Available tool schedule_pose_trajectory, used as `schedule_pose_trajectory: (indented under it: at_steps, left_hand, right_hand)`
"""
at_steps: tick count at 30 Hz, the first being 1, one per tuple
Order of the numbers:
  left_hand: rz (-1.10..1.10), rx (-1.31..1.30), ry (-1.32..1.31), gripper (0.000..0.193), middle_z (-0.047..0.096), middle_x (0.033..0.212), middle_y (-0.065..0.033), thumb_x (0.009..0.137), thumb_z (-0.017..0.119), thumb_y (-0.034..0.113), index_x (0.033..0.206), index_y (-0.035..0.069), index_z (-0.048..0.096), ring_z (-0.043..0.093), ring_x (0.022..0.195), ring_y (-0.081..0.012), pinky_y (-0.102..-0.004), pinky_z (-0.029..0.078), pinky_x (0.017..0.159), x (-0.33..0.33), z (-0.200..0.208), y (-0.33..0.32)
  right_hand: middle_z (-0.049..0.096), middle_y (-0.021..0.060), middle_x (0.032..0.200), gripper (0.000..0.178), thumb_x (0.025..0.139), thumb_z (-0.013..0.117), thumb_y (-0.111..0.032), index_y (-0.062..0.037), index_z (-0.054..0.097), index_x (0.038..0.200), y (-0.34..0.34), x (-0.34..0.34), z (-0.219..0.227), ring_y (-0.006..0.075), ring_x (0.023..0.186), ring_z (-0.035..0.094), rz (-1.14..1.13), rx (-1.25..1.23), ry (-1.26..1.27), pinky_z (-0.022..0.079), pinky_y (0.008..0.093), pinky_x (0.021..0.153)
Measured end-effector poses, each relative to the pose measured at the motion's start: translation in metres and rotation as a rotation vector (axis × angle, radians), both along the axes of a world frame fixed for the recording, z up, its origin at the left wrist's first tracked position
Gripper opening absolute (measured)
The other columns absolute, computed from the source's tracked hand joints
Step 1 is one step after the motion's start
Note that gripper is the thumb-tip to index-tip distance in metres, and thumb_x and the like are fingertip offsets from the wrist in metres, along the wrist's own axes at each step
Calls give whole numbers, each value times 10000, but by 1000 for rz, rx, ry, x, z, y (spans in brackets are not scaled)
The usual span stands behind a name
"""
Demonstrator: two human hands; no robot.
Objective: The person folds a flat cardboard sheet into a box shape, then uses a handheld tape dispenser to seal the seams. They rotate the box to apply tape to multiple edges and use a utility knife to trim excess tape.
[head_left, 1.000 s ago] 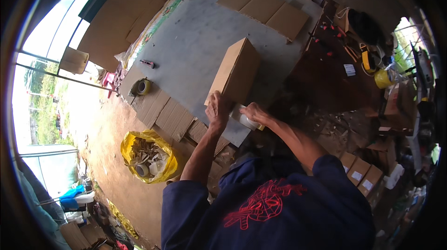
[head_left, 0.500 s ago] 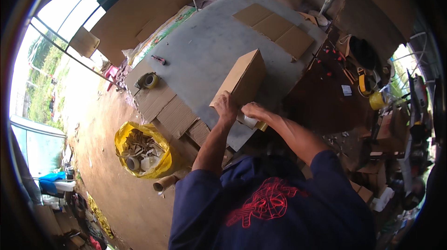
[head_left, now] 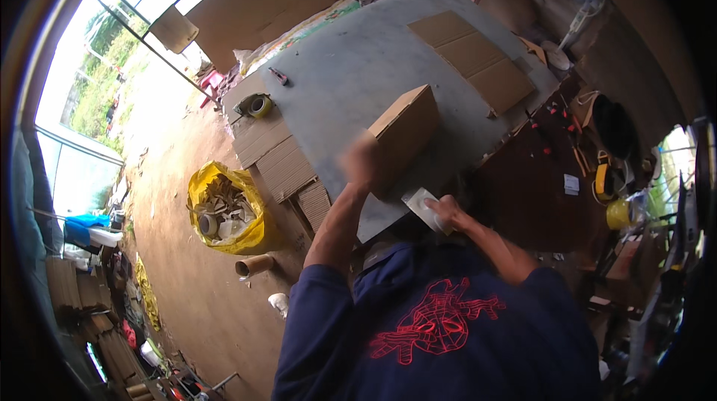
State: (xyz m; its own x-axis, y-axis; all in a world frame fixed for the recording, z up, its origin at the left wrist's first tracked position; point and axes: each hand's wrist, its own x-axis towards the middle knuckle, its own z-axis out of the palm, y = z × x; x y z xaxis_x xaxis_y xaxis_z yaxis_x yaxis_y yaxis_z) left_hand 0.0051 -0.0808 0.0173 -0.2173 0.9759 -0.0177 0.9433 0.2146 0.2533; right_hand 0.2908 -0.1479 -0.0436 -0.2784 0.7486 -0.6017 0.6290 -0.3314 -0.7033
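A closed brown cardboard box [head_left: 407, 128] stands on the grey tabletop [head_left: 328, 80], near its front edge. My left hand [head_left: 360, 163] is against the box's near left end; its fingers are blurred, so their grip does not show. Off the box's near right side, just past the table's edge, my right hand [head_left: 447, 211] is closed on a pale roll [head_left: 423, 207] that looks like packing tape. The roll is tilted and partly covered by the fingers.
Flattened cardboard [head_left: 474, 61] lies at the table's far right. A tape roll [head_left: 259, 106] and a small cutter [head_left: 279, 76] sit at the left. On the floor stand a yellow bag of scraps [head_left: 246, 229] and a cardboard tube [head_left: 255, 266]. Tools cover the brown surface [head_left: 515, 184] at right.
My right hand has drawn away from the box toward the right and nearer my body, with the pale roll in it. My left hand stays at the box's near left end. The whole view has shifted.
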Motion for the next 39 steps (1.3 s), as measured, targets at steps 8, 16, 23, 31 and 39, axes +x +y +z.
schedule_pose_trajectory:
  at_steps: [8,16,23,31,39]
  left_hand:
    - [-141,-2,6,311,740,1017,-165,868,650,233,1169,160,672,719,973,-394,-493,571,819,-52,-13,-4]
    - [-33,191,-632,438,683,1248,-141,971,681,234,1358,39,618,648,1162,-281,-373,516,986,80,84,-36]
    - [60,-359,-1508,367,717,1089,-53,1019,678,306,1218,-2,687,651,990,-115,-278,525,884,127,117,-57]
    - [102,-181,-1337,152,751,851,-40,950,749,135,985,-11,768,645,760,-86,-263,535,709,83,85,-38]
    - [257,30,-997,181,756,801,-74,885,760,150,937,-22,781,668,766,-103,-294,554,716,4,89,44]
  right_hand:
    - [665,-5,819,420,950,716,-416,2,726,991,1,64,85,67,739,566,-248,-49,625,467,276,655]
    - [739,105,928,340,922,761,-249,36,694,1095,-5,87,134,131,870,656,-95,308,722,535,319,773]
    - [745,153,919,347,889,764,-227,57,682,1070,8,89,124,150,863,679,134,330,668,556,341,774]
    - [746,137,931,408,890,778,-281,61,695,1097,22,47,126,146,869,664,64,130,610,549,335,798]
    - [748,119,909,461,915,746,-381,51,724,1073,68,0,109,149,835,658,23,-11,485,531,330,760]
